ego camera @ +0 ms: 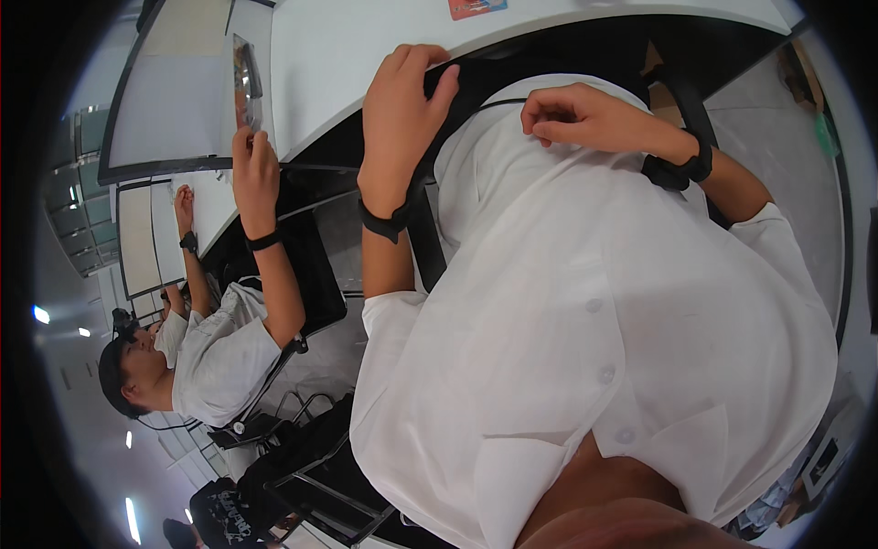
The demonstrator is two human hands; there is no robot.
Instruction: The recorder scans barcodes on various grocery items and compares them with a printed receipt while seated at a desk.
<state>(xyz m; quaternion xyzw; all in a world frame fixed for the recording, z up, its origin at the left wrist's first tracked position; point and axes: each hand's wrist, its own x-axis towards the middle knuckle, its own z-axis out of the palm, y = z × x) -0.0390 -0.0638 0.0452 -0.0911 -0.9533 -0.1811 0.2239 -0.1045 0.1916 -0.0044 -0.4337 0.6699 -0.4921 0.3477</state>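
My left hand (406,103) rests at the front edge of the white table (322,62), fingers bent over the rim and thumb held apart; nothing shows in it. My right hand (583,118) is loosely curled above my lap, in front of my white shirt (549,274), with no object visible between its fingers. Both wrists wear black bands, the right one with a bulky dark piece (665,171). Beyond my left hand, a red and blue printed card or packet (478,7) lies on the tabletop, cut off by the picture's top edge.
To my left, a seated person's hand (255,171) holds a clear-wrapped packet (247,82) at a dark-edged divider (164,110). More people sit farther along. Black chairs (309,274) stand beside me. A chair arm (693,110) is on my right.
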